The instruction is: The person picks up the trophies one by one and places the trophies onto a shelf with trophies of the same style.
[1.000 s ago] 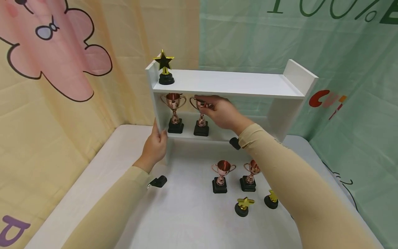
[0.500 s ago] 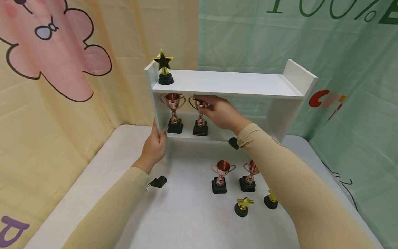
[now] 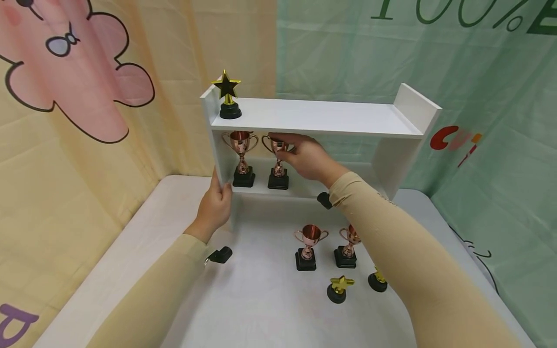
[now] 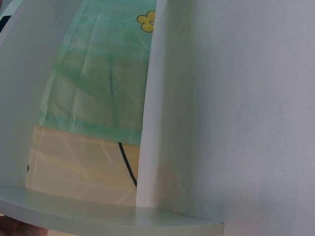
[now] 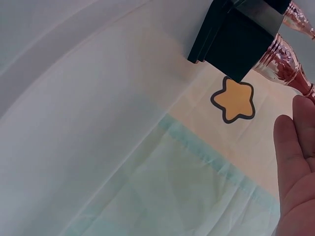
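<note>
up behind held trophy (image 3: pixel 278 168), "100%" lettering (image 3: pixel 461 14)

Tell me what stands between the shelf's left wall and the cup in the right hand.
Another copper cup stands upright between the left wall and the held cup, as the head view shows.

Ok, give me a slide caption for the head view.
The left hand holds the white shelf by its side while the right hand grips a bronze-colored trophy cup inside it.

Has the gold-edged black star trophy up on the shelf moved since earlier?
No. The star trophy stays put at the left end of the white, box-shaped shelf.
</note>
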A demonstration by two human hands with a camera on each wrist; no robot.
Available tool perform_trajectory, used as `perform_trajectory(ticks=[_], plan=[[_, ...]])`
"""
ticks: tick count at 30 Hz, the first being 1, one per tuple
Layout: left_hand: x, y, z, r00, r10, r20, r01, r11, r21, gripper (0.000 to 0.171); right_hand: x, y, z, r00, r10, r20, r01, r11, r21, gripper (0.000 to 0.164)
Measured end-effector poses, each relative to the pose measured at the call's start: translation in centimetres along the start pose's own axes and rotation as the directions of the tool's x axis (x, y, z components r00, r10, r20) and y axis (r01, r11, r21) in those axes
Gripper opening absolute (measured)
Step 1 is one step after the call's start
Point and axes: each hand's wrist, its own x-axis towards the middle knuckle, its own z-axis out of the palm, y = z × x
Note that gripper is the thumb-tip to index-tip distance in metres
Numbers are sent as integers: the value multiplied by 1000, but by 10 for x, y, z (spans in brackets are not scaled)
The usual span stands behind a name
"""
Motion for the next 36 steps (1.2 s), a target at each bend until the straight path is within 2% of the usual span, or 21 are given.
perform_trajectory(ticks=[8, 20, 27, 36], plan=[[0, 0, 0, 1000, 5, 1, -5, 1000, -5, 67, 2, -1, 1, 1000, 0, 0, 0, 1000, 9, 51], [1, -2, 0, 1000, 17, -5, -17, 1000, -7, 66, 4, -2, 1, 998, -50, -23, 50, 999, 11, 48], [0, -2, 0, 999, 37, -28, -37, 999, 15, 66, 3, -3, 1, 999, -33, -11, 34, 999, 39, 50], [0, -2, 0, 1000, 29, -10, -29, 1000, 0, 66, 3, -1, 2, 999, -39, -10, 40, 997, 59, 49]])
